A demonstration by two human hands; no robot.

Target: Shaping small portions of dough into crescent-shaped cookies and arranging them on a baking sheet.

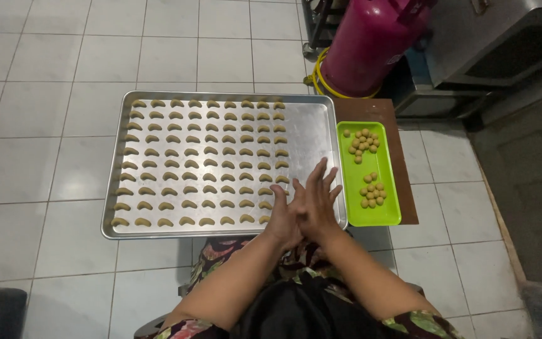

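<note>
Nearest the camera, a dark lap with a flowered cloth fills the lower middle, and two bare forearms reach forward from it. The left hand [285, 221] and the right hand [318, 199] are pressed flat together, palm against palm, with fingers stretched out over the near right corner of the large shiny rectangular metal baking tray [312, 125]. Whatever lies between the palms is hidden, so it cannot be told whether they hold anything. The hands also cover the last pieces at the near right end of the rows of small pale crescent-shaped dough pieces [199, 162], which fill the tray from its left edge to past the middle; its right strip is bare. Just beside the tray on the right lies a bright green rectangular plastic tray [350, 188], resting on a brown board [403, 169] and carrying two clusters of small round dough balls [372, 190], one near, one farther. All this sits on a floor of pale square tiles [45, 125]. Farthest off, a magenta gas cylinder [371, 44] with a yellow hose [317, 78] is cut off by the top edge, beside a grey metal cabinet only partly in view.
</note>
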